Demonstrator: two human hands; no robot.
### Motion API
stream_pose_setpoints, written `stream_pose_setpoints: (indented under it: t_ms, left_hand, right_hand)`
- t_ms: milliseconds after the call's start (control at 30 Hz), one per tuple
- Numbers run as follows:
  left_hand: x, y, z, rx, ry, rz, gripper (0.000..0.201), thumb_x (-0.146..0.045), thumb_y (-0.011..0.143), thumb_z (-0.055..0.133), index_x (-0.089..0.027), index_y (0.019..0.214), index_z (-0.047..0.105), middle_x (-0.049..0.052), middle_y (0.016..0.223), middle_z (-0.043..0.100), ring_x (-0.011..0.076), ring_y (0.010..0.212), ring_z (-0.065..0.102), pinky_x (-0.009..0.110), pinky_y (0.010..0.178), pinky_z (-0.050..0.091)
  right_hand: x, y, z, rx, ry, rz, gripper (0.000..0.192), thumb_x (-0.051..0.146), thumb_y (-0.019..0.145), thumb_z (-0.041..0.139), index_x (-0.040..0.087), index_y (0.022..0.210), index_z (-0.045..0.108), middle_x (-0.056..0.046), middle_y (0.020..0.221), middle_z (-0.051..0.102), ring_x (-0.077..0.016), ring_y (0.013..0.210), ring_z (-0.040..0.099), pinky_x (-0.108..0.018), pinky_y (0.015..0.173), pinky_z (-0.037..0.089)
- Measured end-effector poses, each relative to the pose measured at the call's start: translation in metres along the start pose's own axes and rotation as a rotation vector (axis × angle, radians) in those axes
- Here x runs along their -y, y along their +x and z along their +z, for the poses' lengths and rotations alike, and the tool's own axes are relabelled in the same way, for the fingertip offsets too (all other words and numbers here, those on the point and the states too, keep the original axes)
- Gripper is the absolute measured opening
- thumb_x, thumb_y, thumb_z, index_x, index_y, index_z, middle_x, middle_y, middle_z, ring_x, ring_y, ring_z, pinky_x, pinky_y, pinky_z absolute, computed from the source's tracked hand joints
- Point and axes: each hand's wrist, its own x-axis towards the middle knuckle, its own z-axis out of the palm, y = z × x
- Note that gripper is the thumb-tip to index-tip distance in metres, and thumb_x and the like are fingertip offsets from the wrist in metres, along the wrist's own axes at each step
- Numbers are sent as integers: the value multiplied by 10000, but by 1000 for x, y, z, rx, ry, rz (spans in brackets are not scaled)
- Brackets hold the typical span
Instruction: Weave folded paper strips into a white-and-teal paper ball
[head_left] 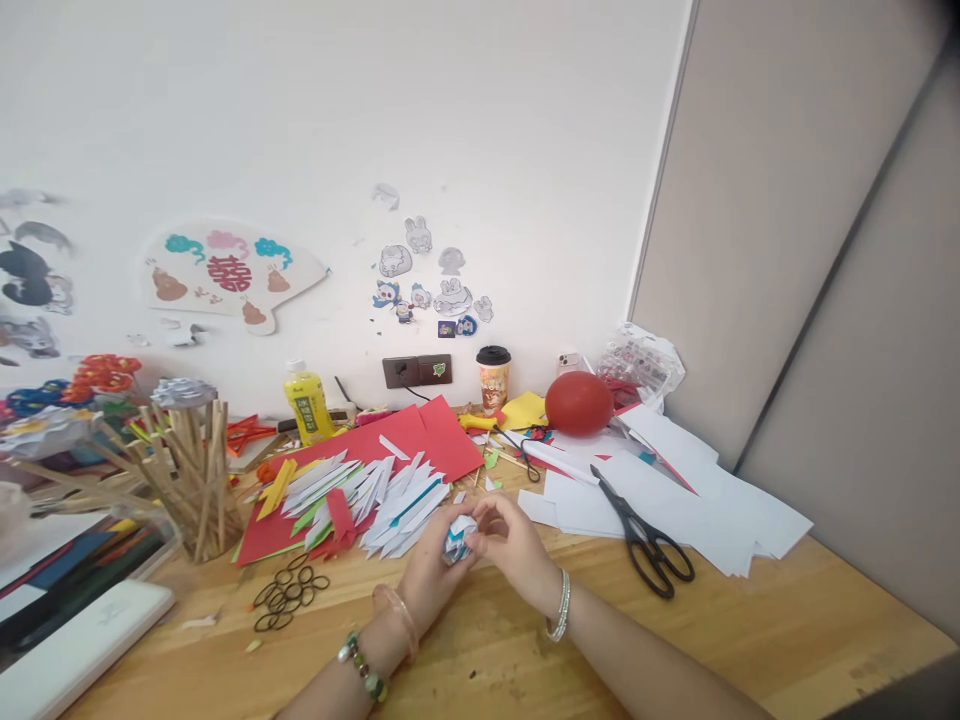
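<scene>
Folded paper piece (458, 538), both hands' fingers (480, 520) pinching

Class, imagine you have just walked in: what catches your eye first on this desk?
Both hands, left hand and right hand, pinch a small folded paper ball at the front of the table. Behind them lies a red sheet strewn with paper strips; a red balloon sits by the wall, black scissors on white paper to the right.

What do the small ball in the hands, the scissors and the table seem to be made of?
Ball: folded paper, matte white with some blue; creased edges show. Both hands, left and right, hold it. Scissors: all black, probably plastic handles with dark blades. Table: light wood with visible grain, smooth finish.
</scene>
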Motion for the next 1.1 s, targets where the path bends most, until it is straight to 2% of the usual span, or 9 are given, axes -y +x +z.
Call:
stream_pose_setpoints:
  t_ms: [167,333,400,533,700,867,1100]
  left_hand:
    - [-2,0,-2,30,59,41,355,-226,679,626,-225,1031,575,68,1036,612,245,996,533,354,906,380]
    - [-3,0,-1,-4,89,92,399,-229,627,678,-223,1011,571,77,1040,589,256,1000,527,368,894,390]
    - [-4,0,-1,1,105,110,370,-213,621,679,-220,975,573,76,1027,588,253,996,527,364,887,394]
    - [-5,1,-2,30,167,133,241,-200,663,626,-213,895,561,47,886,607,208,840,565,321,776,440]
    - [-3,1,-2,7,314,155,76,-191,685,543,-195,759,525,14,750,576,168,707,548,290,664,454]
    - [-2,3,-2,37,397,112,92,-172,687,492,-179,766,540,30,769,618,168,722,579,294,685,469]
    - [1,2,-2,137,428,123,78,-152,699,471,-176,678,542,12,679,606,137,644,567,243,628,461]
  right_hand:
    - [3,2,-3,75,101,67,249,322,700,647,207,892,537,-13,918,534,-130,751,531,-266,691,466]
    - [-5,3,-6,65,130,156,321,371,702,645,203,954,538,-32,962,560,-149,779,547,-280,697,469]
    - [-10,4,-6,71,185,211,347,391,692,654,195,957,546,-41,974,569,-161,824,554,-292,737,463]
    - [-11,5,-6,95,289,302,343,452,709,621,187,921,570,-42,950,585,-174,884,551,-292,771,448]
    - [-3,7,-8,52,233,353,368,532,729,550,170,789,582,-10,774,577,-139,689,535,-264,662,437]
    - [-6,9,-8,17,154,348,400,565,717,526,169,730,584,-7,718,572,-146,662,521,-264,643,418]
    - [-16,9,-7,17,127,362,419,574,721,511,160,713,576,-18,696,576,-148,660,523,-260,621,411]
